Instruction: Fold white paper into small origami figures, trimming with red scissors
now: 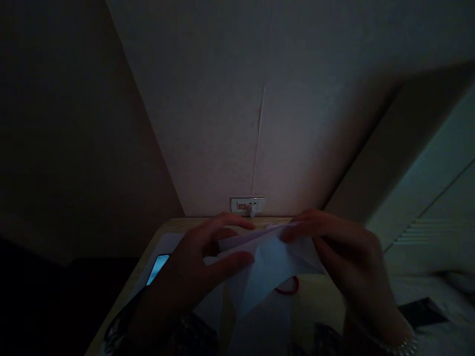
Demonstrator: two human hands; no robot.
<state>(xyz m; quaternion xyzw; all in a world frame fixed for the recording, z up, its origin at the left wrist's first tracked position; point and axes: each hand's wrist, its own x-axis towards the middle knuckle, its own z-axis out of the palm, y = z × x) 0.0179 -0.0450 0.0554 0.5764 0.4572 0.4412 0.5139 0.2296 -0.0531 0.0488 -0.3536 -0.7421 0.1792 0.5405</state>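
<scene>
A folded sheet of white paper (267,267) is held up between both hands above a small wooden table. My left hand (208,262) grips its left side, thumb on the near face and fingers behind the upper fold. My right hand (334,242) pinches the upper right part, with fingers on the top edge. The paper has slanting creases and a pointed lower corner. Partly hidden under it, a red ring-shaped thing (293,287) lies on the table. To the left of my left hand is a phone (158,267) with a lit screen.
The wooden table (174,226) stands against a pale wall with a socket panel (237,204) and a plug in it. More white paper (211,309) lies beneath my hands. At right, a dark flat object (423,312) rests on a pale surface. The room is dim.
</scene>
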